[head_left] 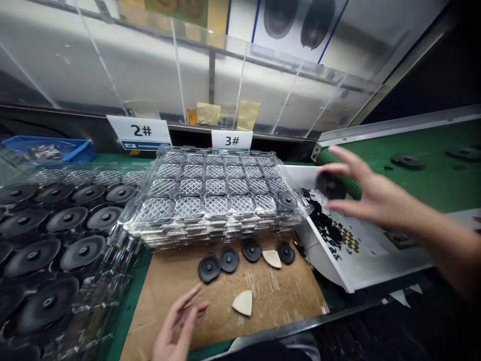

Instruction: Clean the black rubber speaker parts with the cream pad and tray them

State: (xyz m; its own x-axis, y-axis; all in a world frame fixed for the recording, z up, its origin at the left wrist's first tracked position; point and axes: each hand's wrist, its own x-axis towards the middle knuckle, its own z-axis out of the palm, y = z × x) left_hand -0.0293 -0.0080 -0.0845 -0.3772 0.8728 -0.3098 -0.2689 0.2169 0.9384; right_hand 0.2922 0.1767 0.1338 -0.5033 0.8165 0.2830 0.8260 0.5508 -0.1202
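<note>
Head view: taking the cardboard sheet [285, 313] as my clock centre, with six nearest the wearer, I see the right hand [370, 195] at two o'clock, above the near-left part of a white tray [379, 273]. Its thumb and fingers pinch a black disc [331, 185] by the edge, though motion blurs both. Below that hand I make out a heap of small black parts [325, 223] and yellowish oval pieces [349, 241] inside the tray.

The left hand [178, 328] is at eight o'clock over the sheet, loosely open, fingers parted. Its index fingertip is just beside the leftmost of four loose discs [209, 268] along the sheet's far side; I cannot tell whether it touches. One cream wedge [272, 258] lies between the two rightmost of these, and a second wedge [242, 303] lies nearer me, just right of centre.

At twelve I have a stack of clear plastic trays [215, 187], one disc seated in its near-right pocket. At ten, more clear trays [105, 176] carry rows of larger-looking discs [67, 218], with a blue bin [84, 151] beyond. Further out at two, dark discs rest on a green surface [447, 185].
</note>
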